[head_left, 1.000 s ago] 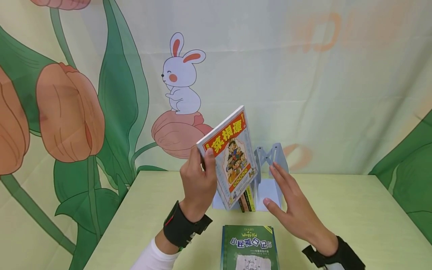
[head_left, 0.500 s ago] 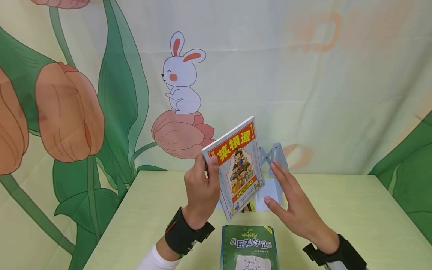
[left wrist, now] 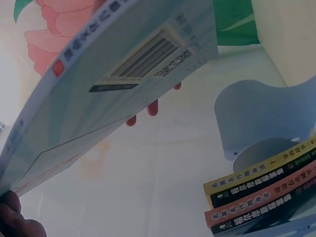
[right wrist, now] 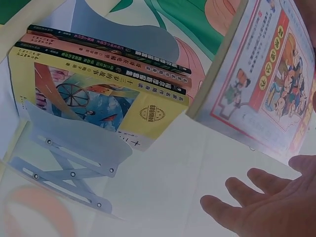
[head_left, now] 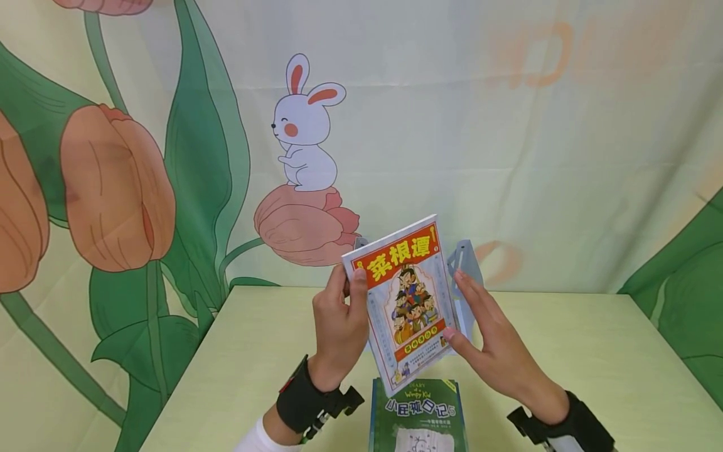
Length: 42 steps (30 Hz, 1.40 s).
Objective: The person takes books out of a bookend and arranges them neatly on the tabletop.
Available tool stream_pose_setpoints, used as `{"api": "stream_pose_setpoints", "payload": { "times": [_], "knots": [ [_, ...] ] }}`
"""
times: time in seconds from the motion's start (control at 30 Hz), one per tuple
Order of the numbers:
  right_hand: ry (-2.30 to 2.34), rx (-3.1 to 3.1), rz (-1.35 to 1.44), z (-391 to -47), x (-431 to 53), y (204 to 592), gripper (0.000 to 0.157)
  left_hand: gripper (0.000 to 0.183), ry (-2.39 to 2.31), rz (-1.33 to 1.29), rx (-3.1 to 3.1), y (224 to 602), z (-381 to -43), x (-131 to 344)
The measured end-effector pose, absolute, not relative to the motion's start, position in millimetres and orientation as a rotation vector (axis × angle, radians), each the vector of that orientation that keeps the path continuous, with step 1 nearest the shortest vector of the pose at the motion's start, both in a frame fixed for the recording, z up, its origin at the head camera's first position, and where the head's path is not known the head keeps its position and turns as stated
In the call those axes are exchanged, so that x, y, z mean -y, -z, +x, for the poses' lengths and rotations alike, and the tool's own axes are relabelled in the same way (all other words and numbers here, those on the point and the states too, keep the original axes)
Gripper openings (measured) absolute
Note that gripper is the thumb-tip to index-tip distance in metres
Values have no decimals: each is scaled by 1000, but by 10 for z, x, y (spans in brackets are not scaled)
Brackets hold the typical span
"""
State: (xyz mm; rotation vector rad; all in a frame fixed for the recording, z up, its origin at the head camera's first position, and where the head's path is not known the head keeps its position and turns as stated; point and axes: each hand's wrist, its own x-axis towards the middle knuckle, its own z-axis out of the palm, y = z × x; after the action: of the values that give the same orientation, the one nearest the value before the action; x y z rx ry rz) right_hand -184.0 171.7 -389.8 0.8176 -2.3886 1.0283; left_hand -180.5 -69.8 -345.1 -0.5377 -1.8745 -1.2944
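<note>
My left hand [head_left: 341, 320] grips the upper left edge of a white comic book [head_left: 407, 307] with a red title band, thumb on the front cover. The book is held tilted in the air, and its barcoded back cover [left wrist: 148, 59] faces the left wrist view. My right hand [head_left: 497, 351] is at the book's right edge with straight, spread fingers; its thumb overlaps the lower right corner, though contact cannot be told. Behind stands a pale blue expanding bookend [head_left: 467, 263], mostly hidden by the book in the head view. Several thin books [right wrist: 98, 94] stand in it.
A green-covered book [head_left: 418, 414] lies on the pale table [head_left: 565, 364] near the front, with a blue edge showing beneath it. At the table's back edge hangs a printed cloth [head_left: 423, 125] with a rabbit and tulips.
The comic book has moved down, right and nearer in my left hand, its cover turning more toward the head camera. My right hand has stayed almost still.
</note>
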Motion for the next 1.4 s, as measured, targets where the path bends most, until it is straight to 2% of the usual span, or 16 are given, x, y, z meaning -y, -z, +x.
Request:
{"api": "stream_pose_setpoints", "payload": {
  "times": [0.27, 0.77, 1.0, 1.4],
  "knots": [
    [-1134, 2425, 810, -1849, -1726, 3903, 81, 21, 1537, -536, 1894, 3503, -1771, 693],
    [-1315, 2416, 875, -1867, -1741, 3944, 80, 22, 1706, -527, 1889, 3556, -1775, 679],
    [-1574, 2385, 920, -1846, -1754, 3973, 71, 27, 1877, -484, 1865, 3601, -1793, 685],
    [-1652, 2279, 880, -1804, -1775, 3964, 58, 31, 2025, -428, 1855, 3664, -1805, 654]
  ]
}}
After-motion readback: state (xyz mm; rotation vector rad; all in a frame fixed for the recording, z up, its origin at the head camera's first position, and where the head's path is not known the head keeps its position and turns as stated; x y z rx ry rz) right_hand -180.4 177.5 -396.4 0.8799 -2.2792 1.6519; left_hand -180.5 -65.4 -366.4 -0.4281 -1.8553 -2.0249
